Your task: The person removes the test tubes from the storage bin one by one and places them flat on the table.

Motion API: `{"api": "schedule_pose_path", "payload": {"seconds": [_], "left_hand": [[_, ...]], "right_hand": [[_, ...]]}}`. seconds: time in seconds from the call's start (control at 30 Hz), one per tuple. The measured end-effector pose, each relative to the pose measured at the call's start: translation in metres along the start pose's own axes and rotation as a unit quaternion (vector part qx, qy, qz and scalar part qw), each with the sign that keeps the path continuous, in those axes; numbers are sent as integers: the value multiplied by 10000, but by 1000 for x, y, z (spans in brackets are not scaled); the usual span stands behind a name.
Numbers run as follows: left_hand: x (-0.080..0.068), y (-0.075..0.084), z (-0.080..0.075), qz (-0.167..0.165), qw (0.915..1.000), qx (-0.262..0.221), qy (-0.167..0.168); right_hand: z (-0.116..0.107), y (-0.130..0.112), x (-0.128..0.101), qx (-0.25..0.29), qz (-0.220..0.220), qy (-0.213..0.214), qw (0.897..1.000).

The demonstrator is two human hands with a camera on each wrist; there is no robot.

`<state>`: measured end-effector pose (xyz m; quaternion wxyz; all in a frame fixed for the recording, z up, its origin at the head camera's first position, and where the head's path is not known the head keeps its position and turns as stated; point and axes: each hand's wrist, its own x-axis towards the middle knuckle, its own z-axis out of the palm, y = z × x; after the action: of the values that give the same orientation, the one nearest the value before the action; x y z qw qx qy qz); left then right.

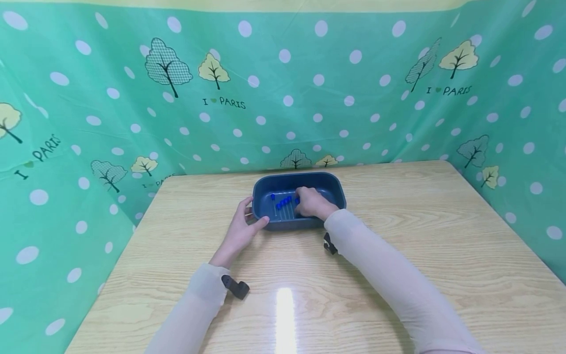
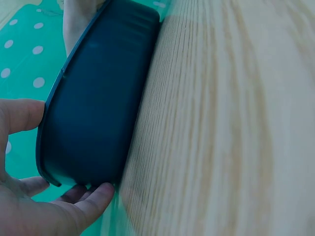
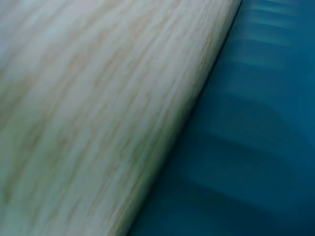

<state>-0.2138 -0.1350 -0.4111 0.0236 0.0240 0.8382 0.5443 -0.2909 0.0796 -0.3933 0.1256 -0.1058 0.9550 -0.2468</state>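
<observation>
A person's left hand (image 1: 240,227) is bracing the near-left corner of a dark blue tub (image 1: 336,189), thumb hooked on the front wall and fingers spread along the left end; the left wrist view shows the thumb (image 2: 22,114) and fingertips (image 2: 93,196) lying against the outer wall of the tub (image 2: 93,118) rather than clamping it. The right hand (image 1: 311,202) is reaching down inside the tub, its fingers curled over the ribbed floor next to a cluster of small bright blue pieces (image 1: 283,201); whether it is pinching one cannot be told, since the knuckles are hiding the fingertips. The right wrist view is giving only a blur of the tub's wall (image 3: 256,147) beside wood grain. The tub is sitting on a light wooden table (image 1: 442,246), at the middle of its far edge. Both arms are wearing pale sleeves (image 1: 389,280) with dark wrist mounts. A green dotted cloth (image 1: 309,98) printed with trees is hanging behind the tub and along both sides.
</observation>
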Motion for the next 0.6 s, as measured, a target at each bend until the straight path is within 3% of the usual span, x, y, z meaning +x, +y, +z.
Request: {"api": "schedule_pose_path", "payload": {"seconds": [0.6], "left_hand": [[1, -2, -1, 73, 10000, -6, -4]], "right_hand": [[-4, 0, -2, 201, -77, -62, 9997]]}}
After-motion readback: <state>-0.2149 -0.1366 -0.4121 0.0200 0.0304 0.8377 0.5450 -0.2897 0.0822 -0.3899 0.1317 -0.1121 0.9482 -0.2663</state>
